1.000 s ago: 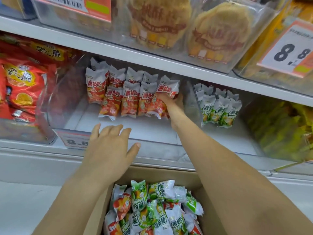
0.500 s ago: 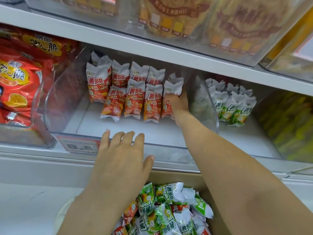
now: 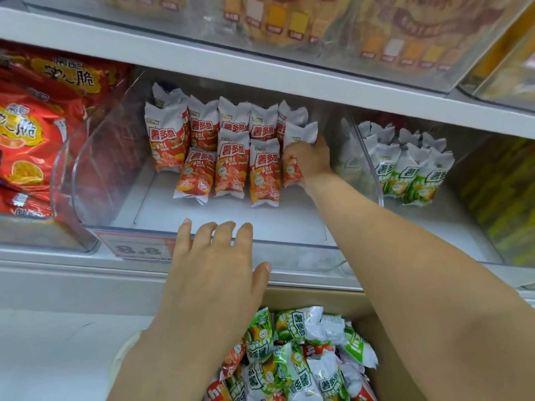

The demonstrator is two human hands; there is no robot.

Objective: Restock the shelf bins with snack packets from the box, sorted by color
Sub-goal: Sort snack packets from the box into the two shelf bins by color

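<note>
Gripping a red packet (image 3: 298, 146) upright, the right hand (image 3: 311, 160) should seat it flush beside its row (image 3: 231, 151) before releasing.

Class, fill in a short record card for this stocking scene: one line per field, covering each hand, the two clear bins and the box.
right hand: grips a red packet upright at the right end of the front row
left hand: open, fingers spread, over the front lip of the red bin
red bin: clear, holds red packets standing in rows at the back
green bin: clear, to the right, holds green packets
box: cardboard, below the shelf, mixed green and red packets
</note>
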